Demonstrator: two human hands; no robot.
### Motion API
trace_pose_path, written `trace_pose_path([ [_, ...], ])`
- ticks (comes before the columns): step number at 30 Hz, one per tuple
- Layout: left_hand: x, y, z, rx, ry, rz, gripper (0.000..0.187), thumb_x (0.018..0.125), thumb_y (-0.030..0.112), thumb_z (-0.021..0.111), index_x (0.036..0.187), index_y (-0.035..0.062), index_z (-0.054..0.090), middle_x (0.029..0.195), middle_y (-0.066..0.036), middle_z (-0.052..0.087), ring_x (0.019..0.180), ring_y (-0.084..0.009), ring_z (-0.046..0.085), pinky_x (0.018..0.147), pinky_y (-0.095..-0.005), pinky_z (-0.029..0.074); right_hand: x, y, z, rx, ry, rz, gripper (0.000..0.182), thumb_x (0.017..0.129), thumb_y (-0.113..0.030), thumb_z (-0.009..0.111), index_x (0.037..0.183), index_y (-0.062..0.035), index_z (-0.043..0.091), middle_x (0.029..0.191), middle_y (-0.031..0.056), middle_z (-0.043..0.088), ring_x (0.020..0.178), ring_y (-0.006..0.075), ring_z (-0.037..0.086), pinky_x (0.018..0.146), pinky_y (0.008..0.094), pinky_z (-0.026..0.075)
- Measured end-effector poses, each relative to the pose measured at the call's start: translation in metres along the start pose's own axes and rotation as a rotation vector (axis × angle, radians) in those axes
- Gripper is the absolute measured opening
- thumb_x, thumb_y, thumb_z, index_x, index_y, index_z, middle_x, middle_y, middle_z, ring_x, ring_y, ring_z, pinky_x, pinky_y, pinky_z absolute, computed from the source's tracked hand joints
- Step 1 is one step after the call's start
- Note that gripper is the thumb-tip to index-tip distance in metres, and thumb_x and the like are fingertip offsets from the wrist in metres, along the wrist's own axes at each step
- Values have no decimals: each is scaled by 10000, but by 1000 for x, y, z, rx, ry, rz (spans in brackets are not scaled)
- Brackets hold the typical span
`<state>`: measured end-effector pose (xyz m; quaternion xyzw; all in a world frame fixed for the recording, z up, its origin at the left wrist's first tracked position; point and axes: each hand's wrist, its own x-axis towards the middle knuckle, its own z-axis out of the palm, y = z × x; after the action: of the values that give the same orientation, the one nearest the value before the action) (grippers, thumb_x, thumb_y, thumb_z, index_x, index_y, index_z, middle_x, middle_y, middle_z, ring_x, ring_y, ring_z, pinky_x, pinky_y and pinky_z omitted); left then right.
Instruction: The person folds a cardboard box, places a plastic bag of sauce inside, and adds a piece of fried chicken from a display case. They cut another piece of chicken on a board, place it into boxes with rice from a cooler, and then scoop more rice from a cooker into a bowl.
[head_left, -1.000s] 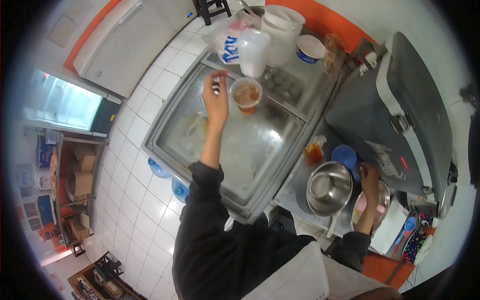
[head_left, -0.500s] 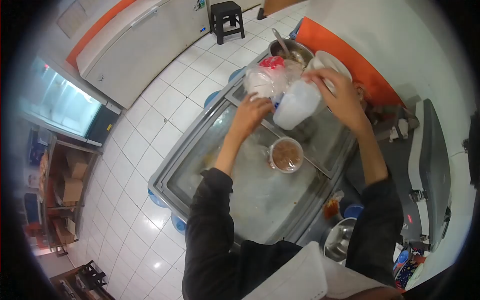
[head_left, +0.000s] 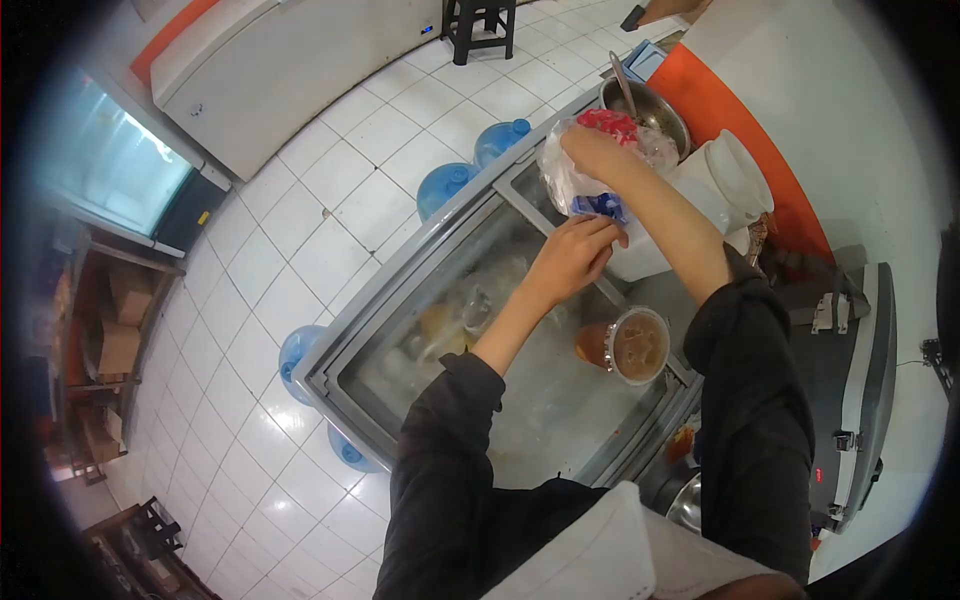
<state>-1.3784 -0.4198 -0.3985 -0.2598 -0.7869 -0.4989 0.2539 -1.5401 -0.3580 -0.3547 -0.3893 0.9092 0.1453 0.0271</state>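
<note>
My right hand reaches into the top of a clear plastic bag with red and blue parts; its fingertips are hidden there. Just below the bag, my left hand has its fingers curled together beside the blue part; whatever they grip is hidden. A white translucent container lies right of my left fingers, partly under my right forearm. Nearer to me, a clear plastic cup of brown drink stands on the glass freezer top, its top covered with clear film.
Behind the bag is a steel bowl with a spoon handle rising from it. White tubs stand by the orange panel. Blue water jugs line the freezer's far side. A grey case is at right.
My right hand has left the white container and moved into the plastic bag. The container sits lower, beside my left hand. The view has shifted, so the cup appears further right.
</note>
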Motion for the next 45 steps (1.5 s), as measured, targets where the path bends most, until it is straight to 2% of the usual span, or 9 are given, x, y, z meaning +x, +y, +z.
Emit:
trace_pose_path([
  [6, 2, 5, 5, -39, 72, 8, 193, 709, -10, 570, 873, 91, 585, 879, -59, 585, 829, -253, 556, 762, -366, 427, 1, -9, -11, -159, -150, -59, 255, 627, -82, 723, 865, -33, 646, 940, 129, 660, 885, 285, 649, 688, 388, 535],
  [19, -1, 3, 11, 37, 274, -119, 156, 730, -6, 563, 851, 91, 547, 808, -48, 557, 819, -241, 566, 847, -392, 381, -25, 5, -41, 27, -239, -73, 141, 676, -129, 702, 808, -110, 657, 846, 69, 668, 814, 246, 656, 651, 362, 509],
  [24, 1, 7, -4, 54, 170, -155, 167, 745, 18, 577, 894, 78, 534, 856, -58, 573, 888, -261, 560, 896, -400, 361, -84, 16, -96, 512, 639, -34, 142, 762, -148, 690, 815, -78, 578, 744, 51, 606, 688, 196, 623, 633, 332, 500],
  [29, 18, 88, -35, -403, 413, -380, 766, 734, 152, 711, 1339, -14, 271, 1360, -201, 327, 1275, -334, 335, 1064, -415, 251, -191, -12, -136, 1505, 759, 14, 144, 851, -103, 629, 898, -21, 521, 755, 36, 592, 680, 98, 593, 578, 237, 482],
  [31, 28, 159, -58, 7, 277, -150, 906, 707, 167, 751, 1381, -10, 171, 1447, -191, 184, 1311, -329, 279, 1091, -394, 213, -250, -33, -148, 1743, 565, 98, 138, 843, -97, 638, 894, -31, 528, 753, 41, 592, 682, 101, 597, 577, 244, 483],
  [33, 27, 195, -39, -141, 439, -89, 712, 717, 122, 739, 1311, -13, 368, 1336, -191, 403, 1210, -319, 407, 1058, -395, 279, -301, -40, -147, 1801, 583, 188, 166, 830, -102, 654, 915, -28, 533, 759, 43, 592, 684, 109, 600, 578, 247, 483],
  [38, -16, 251, 11, -177, -92, -233, 275, 724, 50, 707, 987, 13, 637, 936, -109, 649, 961, -285, 557, 938, -394, 395, -421, -73, -105, 1180, 1214, 439, 327, 772, -122, 714, 1035, -20, 548, 810, 45, 606, 663, 122, 602, 590, 238, 483],
  [42, -40, 290, 79, -421, -448, -50, 185, 784, 120, 676, 939, 21, 654, 844, -113, 663, 840, -239, 587, 812, -373, 442, -545, -86, -60, 1458, 480, 729, 357, 744, -121, 729, 1051, 3, 597, 869, 67, 658, 776, 106, 613, 706, 271, 491],
  [45, -43, 320, 121, -465, -752, -485, 278, 826, 190, 639, 1049, 25, 610, 860, -146, 652, 831, -274, 598, 776, -360, 453, -603, -95, -25, 1211, 694, 1210, 250, 761, -108, 680, 988, -15, 629, 852, 101, 666, 790, 140, 625, 698, 287, 493],
])
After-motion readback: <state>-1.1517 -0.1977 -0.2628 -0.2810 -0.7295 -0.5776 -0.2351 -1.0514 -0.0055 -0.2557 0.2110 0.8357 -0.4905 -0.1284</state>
